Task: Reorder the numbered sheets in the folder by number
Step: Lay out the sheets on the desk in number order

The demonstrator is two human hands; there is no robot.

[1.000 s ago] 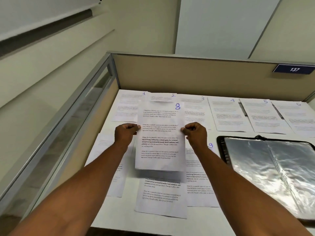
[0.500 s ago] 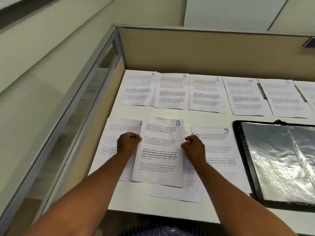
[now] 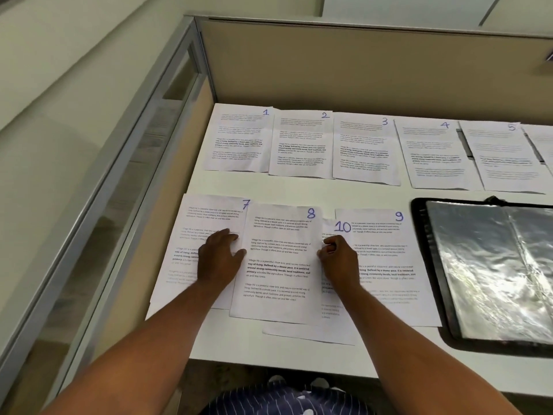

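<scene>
Setting down the white printed sheet marked 8 (image 3: 278, 265) seems the step: the left hand (image 3: 220, 259) lies open at its edge, the right hand (image 3: 339, 259) pinches the other edge; next, release and re-place the half-covered white sheet marked 10 (image 3: 342, 226).

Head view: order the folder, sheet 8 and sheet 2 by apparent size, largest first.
1. folder, though cut off by the frame's edge.
2. sheet 8.
3. sheet 2; it lies farther off, so the two sheets may really match.
</scene>
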